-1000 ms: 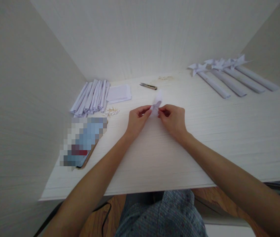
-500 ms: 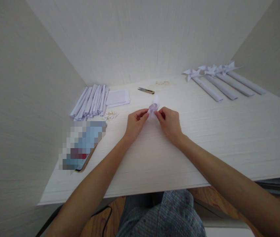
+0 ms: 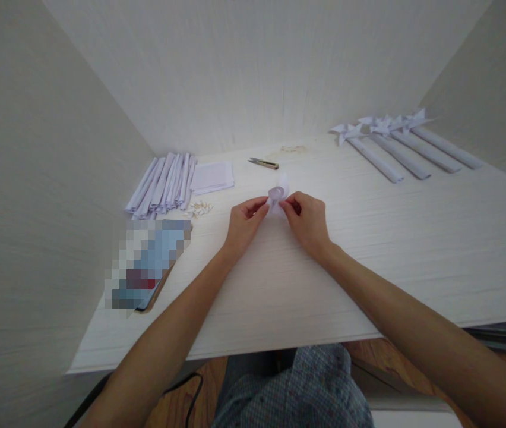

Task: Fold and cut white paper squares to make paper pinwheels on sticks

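A small white paper pinwheel [image 3: 277,193] with curled flaps is held between my two hands above the middle of the table. My left hand [image 3: 247,221] pinches its left side between thumb and fingers. On the other side, my right hand [image 3: 305,219] grips the lower right part with thumb and forefinger. Thread snips [image 3: 263,163] lie just beyond the hands. To the left of my left hand is a small heap of little white-and-tan pieces [image 3: 199,208], too small to name.
Rolled paper sticks [image 3: 164,184] lie piled at the back left beside flat paper sheets [image 3: 212,177]. A phone [image 3: 164,255], partly pixelated, rests near the left wall. Several finished pinwheels on paper sticks [image 3: 375,159] lie at the back right. Walls enclose the table [image 3: 435,249] on three sides.
The curled flap of the paper pinwheel has shifted slightly, showing a rounder loop. Both hands keep nearly the same place and grip.
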`<state>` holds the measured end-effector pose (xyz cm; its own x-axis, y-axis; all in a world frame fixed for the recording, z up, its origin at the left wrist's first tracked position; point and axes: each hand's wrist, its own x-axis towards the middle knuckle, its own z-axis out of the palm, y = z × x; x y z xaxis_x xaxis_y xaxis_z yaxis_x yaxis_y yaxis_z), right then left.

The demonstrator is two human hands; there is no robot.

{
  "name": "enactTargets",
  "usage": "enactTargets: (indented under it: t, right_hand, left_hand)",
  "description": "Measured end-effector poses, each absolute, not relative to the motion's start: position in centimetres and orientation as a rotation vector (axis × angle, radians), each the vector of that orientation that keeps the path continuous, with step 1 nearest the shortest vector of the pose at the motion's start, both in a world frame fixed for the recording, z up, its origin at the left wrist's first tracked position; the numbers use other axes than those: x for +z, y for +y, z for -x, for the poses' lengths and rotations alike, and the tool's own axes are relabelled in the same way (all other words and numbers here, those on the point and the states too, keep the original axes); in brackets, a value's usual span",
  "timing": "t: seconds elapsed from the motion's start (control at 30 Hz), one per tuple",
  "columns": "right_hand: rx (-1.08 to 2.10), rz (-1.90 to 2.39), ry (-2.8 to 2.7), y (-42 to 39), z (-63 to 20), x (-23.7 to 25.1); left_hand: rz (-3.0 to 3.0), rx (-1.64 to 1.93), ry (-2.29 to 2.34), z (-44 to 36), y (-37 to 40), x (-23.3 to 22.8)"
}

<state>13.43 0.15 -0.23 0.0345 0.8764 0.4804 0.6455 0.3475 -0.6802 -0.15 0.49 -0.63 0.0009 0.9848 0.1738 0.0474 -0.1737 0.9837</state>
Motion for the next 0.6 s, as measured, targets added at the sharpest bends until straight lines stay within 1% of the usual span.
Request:
enactTargets:
  t: [0.6]
  right_hand:
    - [0.301, 1.316, -1.73, 0.16, -13.57, -0.52]
  left_hand:
    - [-1.319, 1.302, 1.164, -0.03, 0.17, -0.42]
